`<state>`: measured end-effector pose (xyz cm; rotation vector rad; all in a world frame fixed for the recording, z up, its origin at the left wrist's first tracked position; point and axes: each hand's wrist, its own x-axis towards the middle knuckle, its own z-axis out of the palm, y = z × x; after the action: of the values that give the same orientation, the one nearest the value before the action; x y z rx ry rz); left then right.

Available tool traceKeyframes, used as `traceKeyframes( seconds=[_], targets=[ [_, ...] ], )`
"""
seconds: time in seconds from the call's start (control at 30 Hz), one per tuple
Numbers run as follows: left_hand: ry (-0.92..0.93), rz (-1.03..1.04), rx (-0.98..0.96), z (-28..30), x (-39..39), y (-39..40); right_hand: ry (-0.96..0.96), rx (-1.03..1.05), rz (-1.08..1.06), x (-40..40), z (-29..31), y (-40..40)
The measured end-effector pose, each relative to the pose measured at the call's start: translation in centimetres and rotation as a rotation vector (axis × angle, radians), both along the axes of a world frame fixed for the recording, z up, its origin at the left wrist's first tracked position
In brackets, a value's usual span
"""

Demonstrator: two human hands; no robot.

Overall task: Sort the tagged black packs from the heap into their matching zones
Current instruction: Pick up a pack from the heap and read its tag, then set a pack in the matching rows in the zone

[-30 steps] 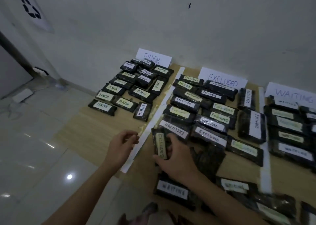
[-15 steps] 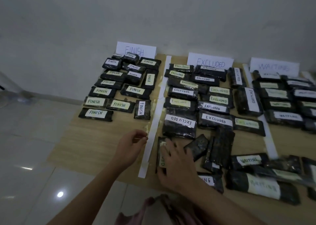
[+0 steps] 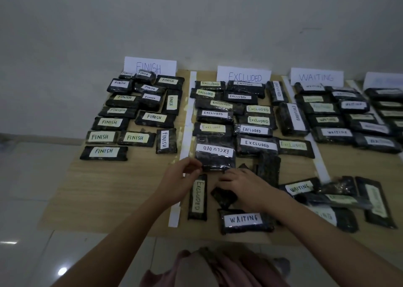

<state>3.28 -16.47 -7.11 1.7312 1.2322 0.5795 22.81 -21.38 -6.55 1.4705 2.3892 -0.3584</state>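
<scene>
Black packs with paper tags lie on a wooden board in zones marked by the FINISH sign, the EXCLUDED sign and the WAITING sign. The unsorted heap lies at the near right. An EXCLUDED pack lies lengthwise by the white divider strip. My right hand lies palm down with its fingers curled on a tilted black pack showing no tag. My left hand has its fingertips at the near left corner of the big upside-down EXCLUDED pack. A pinch is not clear.
A WAITING pack lies near the board's front edge, just below my right hand. A fourth zone with packs sits at the far right. Bare board lies in front of the FINISH packs. Tiled floor surrounds the board, with pink cloth below.
My right hand has let go of the lengthwise EXCLUDED pack and moved right onto the untagged pack. My left hand has moved right, to the big pack's corner.
</scene>
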Motion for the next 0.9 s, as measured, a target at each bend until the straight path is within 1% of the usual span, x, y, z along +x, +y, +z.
traceKeyframes(
  seconds=[0.07,0.13,0.17,0.2,0.27,0.37,0.47,0.5,0.53,0.57,0.6,0.67,0.73,0.8,0.9],
  targets=[
    [-0.009,-0.017,0.015,0.4,0.6,0.2,-0.024,0.002,0.037,-0.1,-0.3,0.2],
    [-0.015,-0.036,0.031,0.6,0.9,0.3,-0.003,0.034,0.052,0.1,-0.5,0.3],
    [-0.023,-0.043,0.033,0.8,1.1,0.4,0.054,0.058,0.038,0.3,-0.4,0.2],
    [-0.033,-0.043,0.029,1.0,1.2,0.4,0.16,0.078,-0.001,0.7,-0.1,0.0],
    [-0.066,-0.047,0.0,1.5,1.6,0.5,0.495,0.104,-0.17,1.2,1.0,-0.6],
    [-0.137,-0.073,-0.143,2.6,2.5,0.4,1.064,0.139,-0.542,1.6,3.2,-1.7],
    [-0.2,-0.126,-0.323,3.3,3.4,0.0,1.672,0.039,-0.83,1.9,4.0,-2.0],
    [-0.233,-0.134,-0.365,3.5,3.7,-0.2,1.824,-0.004,-0.903,2.1,4.0,-2.0],
    [-0.274,-0.13,-0.396,3.8,3.9,-0.3,1.935,-0.041,-0.964,2.4,4.0,-2.0],
    [-0.325,-0.111,-0.414,4.1,4.2,-0.4,2.004,-0.067,-1.011,2.7,3.9,-2.0],
    [-0.375,-0.085,-0.411,4.3,4.3,-0.3,2.035,-0.078,-1.047,3.1,3.9,-2.1],
    [-0.44,-0.048,-0.365,4.7,4.5,0.1,2.022,-0.054,-1.094,3.6,3.8,-2.3],
    [-0.43,-0.052,-0.299,5.0,4.5,0.4,1.963,-0.018,-1.119,3.8,3.7,-2.6],
    [-0.424,-0.055,-0.259,5.1,4.5,0.7,1.945,-0.006,-1.142,4.0,3.7,-2.9],
    [-0.439,-0.021,-0.228,4.9,5.0,0.5,2.025,0.004,-1.196,3.8,3.9,-3.0]
  ],
)
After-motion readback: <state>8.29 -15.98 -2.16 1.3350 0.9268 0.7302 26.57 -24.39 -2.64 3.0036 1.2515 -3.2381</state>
